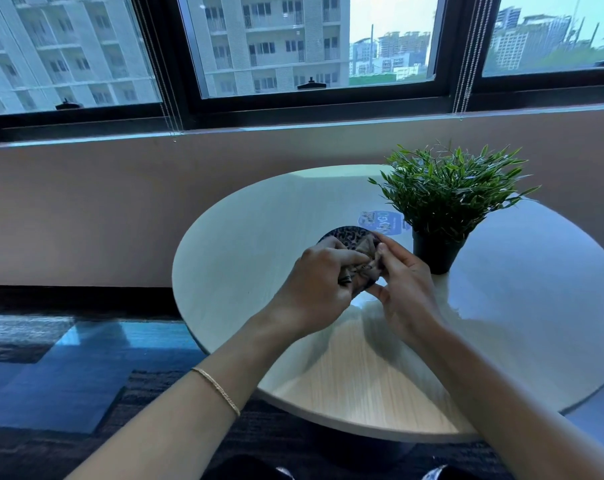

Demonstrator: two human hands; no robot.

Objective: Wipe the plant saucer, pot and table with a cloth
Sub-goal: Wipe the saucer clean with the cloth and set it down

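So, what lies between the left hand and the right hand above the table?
A bunched, spotted cloth lies there; the left hand and the right hand both grip it. The head view shows this.

1 view: your head camera, wide-angle. It sits close above the near edge of the table (245, 258), tilted forward and down, facing the window (276, 46) beyond it.
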